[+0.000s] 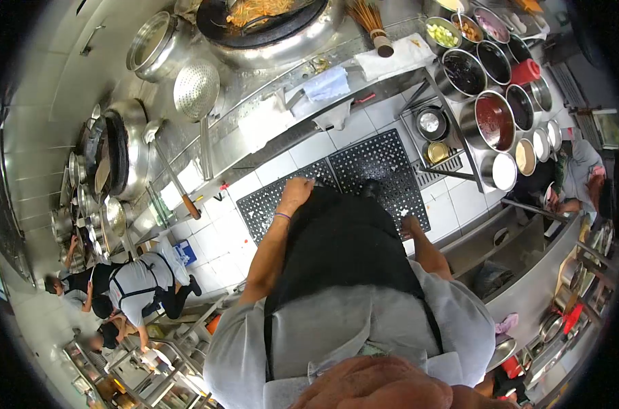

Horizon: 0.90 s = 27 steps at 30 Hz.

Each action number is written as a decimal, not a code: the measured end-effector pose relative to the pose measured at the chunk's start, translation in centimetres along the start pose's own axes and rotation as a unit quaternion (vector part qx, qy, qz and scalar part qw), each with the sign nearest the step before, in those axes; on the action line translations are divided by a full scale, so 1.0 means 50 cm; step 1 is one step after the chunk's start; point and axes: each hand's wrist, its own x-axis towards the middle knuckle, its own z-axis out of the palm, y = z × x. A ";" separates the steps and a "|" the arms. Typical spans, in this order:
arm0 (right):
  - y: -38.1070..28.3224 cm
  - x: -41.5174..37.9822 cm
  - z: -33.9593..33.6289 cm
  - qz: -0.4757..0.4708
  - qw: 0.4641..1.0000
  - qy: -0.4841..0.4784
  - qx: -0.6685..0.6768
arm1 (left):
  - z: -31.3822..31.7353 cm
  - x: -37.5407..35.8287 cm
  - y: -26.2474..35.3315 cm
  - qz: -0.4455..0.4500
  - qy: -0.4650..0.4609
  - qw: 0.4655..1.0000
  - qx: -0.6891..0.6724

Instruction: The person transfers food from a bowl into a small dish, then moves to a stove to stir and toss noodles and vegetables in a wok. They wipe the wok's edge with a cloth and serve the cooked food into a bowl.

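Note:
My left hand (pixel 296 195), with a purple band on its wrist, is beside the upper left edge of my black apron (pixel 347 252). Its fingers are curled closed; whatever they may hold is hidden. Low on the apron's other side is my right hand (pixel 410 227), small and partly covered, so its fingers do not show clearly. Neither hand touches the stove. Ahead, a wok (pixel 303 22) holds noodles (pixel 258 11) with a dark utensil in them. A perforated skimmer (pixel 196 88) lies across the stove edge, its handle pointing toward me.
Black rubber mats (pixel 378 170) cover the tiles underfoot. A bamboo brush (pixel 369 26) and white towel (pixel 393 58) lie on the stove counter. Sauce pots (pixel 495 121) crowd a rack at right. A wooden-handled ladle (pixel 176 177) juts out at left. Co-workers (pixel 142 283) stand left; another person (pixel 582 177) is right.

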 end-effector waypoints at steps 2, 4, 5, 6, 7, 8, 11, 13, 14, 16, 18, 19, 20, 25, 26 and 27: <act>-0.084 -0.001 -0.027 -0.162 0.954 0.042 -0.247 | -0.102 0.020 0.090 -0.002 0.043 0.997 -0.062; -0.195 -0.029 -0.064 -0.224 0.937 0.115 -0.240 | -0.186 0.055 0.164 0.015 0.113 0.988 -0.100; -0.253 -0.046 -0.081 -0.230 0.942 0.151 -0.190 | -0.225 0.070 0.189 0.016 0.148 0.980 -0.135; -0.308 -0.065 -0.095 -0.234 0.944 0.183 -0.140 | -0.261 0.090 0.200 0.021 0.178 0.969 -0.171; -0.361 -0.084 -0.108 -0.239 0.942 0.214 -0.095 | -0.294 0.121 0.192 0.113 0.226 0.949 -0.188; -0.409 -0.099 -0.123 -0.243 0.937 0.244 -0.068 | -0.329 0.161 0.185 0.205 0.274 0.916 -0.209; -0.539 -0.211 -0.166 -0.250 0.926 0.247 -0.136 | -0.487 0.243 0.237 0.282 0.393 0.855 -0.188; -0.508 -0.062 -0.172 -0.403 0.764 0.291 -0.411 | -0.577 0.307 0.265 0.307 0.459 0.827 -0.103; -0.516 -0.091 -0.171 -0.354 0.822 0.316 -0.315 | -0.626 0.326 0.293 0.322 0.491 0.809 -0.026; -0.591 -0.193 -0.181 -0.250 0.894 0.356 -0.106 | -0.678 0.400 0.292 0.366 0.475 0.800 0.009; -0.648 -0.264 -0.202 -0.265 0.887 0.363 -0.106 | -0.717 0.455 0.292 0.369 0.446 0.815 0.017; -0.665 -0.265 -0.210 -0.264 0.886 0.369 -0.099 | -0.725 0.475 0.292 0.351 0.422 0.836 0.008; -0.670 -0.270 -0.217 -0.261 0.886 0.374 -0.090 | -0.729 0.494 0.292 0.331 0.394 0.857 0.000; -0.732 -0.141 -0.267 -0.318 0.848 0.387 -0.174 | -0.710 0.577 0.280 0.277 0.319 0.906 0.011; -0.766 -0.135 -0.287 -0.314 0.856 0.361 -0.198 | -0.706 0.588 0.273 0.252 0.301 0.920 0.010; -0.778 -0.073 -0.298 -0.354 0.833 0.365 -0.216 | -0.704 0.592 0.271 0.244 0.294 0.924 0.021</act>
